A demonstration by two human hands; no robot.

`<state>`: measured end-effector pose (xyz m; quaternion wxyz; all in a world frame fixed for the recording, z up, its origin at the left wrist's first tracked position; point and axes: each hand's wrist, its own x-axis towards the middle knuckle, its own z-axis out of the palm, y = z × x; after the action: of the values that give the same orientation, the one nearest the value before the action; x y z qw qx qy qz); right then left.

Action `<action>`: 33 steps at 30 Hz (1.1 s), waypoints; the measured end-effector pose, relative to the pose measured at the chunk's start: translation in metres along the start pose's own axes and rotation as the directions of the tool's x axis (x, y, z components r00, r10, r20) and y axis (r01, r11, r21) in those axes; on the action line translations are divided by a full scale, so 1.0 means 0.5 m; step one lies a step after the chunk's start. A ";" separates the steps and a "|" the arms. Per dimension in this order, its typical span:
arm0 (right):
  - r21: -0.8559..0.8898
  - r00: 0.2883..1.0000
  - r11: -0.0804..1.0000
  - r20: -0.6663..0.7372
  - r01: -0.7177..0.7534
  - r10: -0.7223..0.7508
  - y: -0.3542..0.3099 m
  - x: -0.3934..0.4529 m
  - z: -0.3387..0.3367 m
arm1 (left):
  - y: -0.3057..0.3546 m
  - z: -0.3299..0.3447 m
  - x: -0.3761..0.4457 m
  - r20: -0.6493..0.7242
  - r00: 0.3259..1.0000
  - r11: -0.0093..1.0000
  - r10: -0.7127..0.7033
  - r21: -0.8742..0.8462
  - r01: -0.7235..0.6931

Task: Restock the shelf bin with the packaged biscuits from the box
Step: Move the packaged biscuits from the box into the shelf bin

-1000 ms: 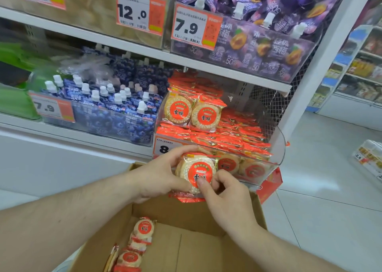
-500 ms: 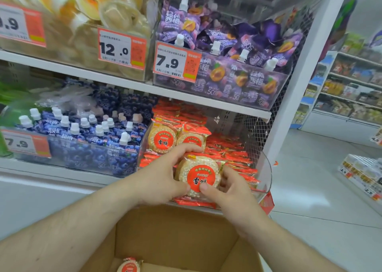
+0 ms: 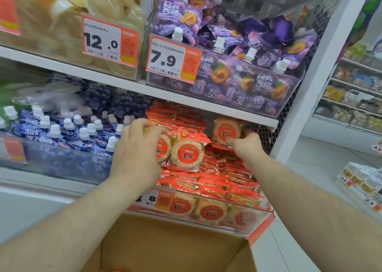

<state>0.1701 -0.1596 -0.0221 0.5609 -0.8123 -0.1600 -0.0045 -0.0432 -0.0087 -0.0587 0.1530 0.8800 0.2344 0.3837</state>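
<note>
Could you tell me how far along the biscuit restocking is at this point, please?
Done: the shelf bin already holds a deep pile of biscuit packets. In hand: the right hand pinches one packet at the bin's back, while the left hand grips an upright packet. Left: the box interior is mostly out of view, so the remainder is unclear.

1. We count two hands: the left hand (image 3: 136, 147) and the right hand (image 3: 247, 145).
2. We see one biscuit pack (image 3: 226, 132) pinched by the right hand.
3. Two upright packs (image 3: 187, 155) stand beside the left hand's grip.
4. One cardboard box (image 3: 175, 249) sits below both grips.
5. Two full price tags (image 3: 172, 59) hang above.
</note>
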 end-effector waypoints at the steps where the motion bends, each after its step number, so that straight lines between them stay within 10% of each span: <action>1: 0.019 1.000 0.999 0.001 -0.029 0.029 0.002 0.020 0.009 | -0.005 0.003 0.000 -0.020 1.000 1.000 -0.020 0.022 0.020; 16: -0.396 0.990 0.916 -0.141 -0.071 0.016 0.082 0.181 0.130 | -0.049 0.022 0.002 -0.045 0.998 0.997 -0.052 0.059 0.054; 27: -0.510 0.992 0.857 0.124 0.068 -0.005 0.069 0.132 0.092 | -0.035 0.001 0.004 0.029 0.994 0.995 -0.101 0.017 0.101; 33: -0.443 0.993 0.895 -0.069 0.057 -0.098 0.036 0.034 0.047 | -0.028 -0.008 -0.024 -0.097 0.949 0.954 0.299 -0.011 -0.301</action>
<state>0.1871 -0.1394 -0.0439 0.3687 -0.9099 -0.1618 -0.0994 -0.0572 -0.0029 -0.0695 0.0929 0.8842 0.1000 0.4466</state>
